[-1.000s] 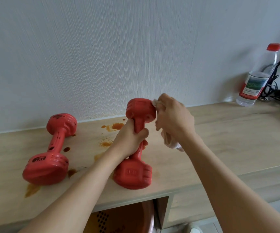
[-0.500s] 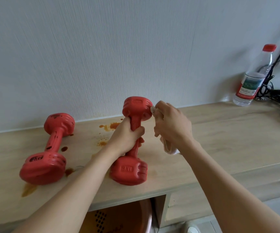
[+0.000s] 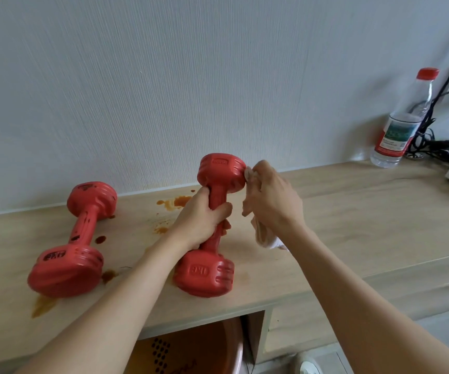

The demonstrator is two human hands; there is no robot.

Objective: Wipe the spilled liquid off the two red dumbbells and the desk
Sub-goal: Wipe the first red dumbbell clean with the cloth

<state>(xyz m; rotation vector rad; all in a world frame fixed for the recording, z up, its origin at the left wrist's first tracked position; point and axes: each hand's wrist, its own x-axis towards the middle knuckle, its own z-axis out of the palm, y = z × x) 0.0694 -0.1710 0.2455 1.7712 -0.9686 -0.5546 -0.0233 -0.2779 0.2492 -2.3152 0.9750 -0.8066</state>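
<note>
Left hand (image 3: pixel 200 221) is wrapping its grip tight round the handle of the near dumbbell (image 3: pixel 212 228), tilting it up on its lower head on the table (image 3: pixel 353 211). Right hand (image 3: pixel 269 201) is clutching a stained cloth (image 3: pixel 265 237) and pressing it to the raised head. Second dumbbell (image 3: pixel 75 238) is lying flat to the left, spotted, among brown spills (image 3: pixel 176 202). Risks: the wet handle slipping and the weight toppling off the front edge; the dirty cloth likely smearing rather than lifting.

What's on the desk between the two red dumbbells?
In the head view, brown spilled liquid stains the desk between the lying dumbbell and the dumbbell gripped by the left hand.
</note>
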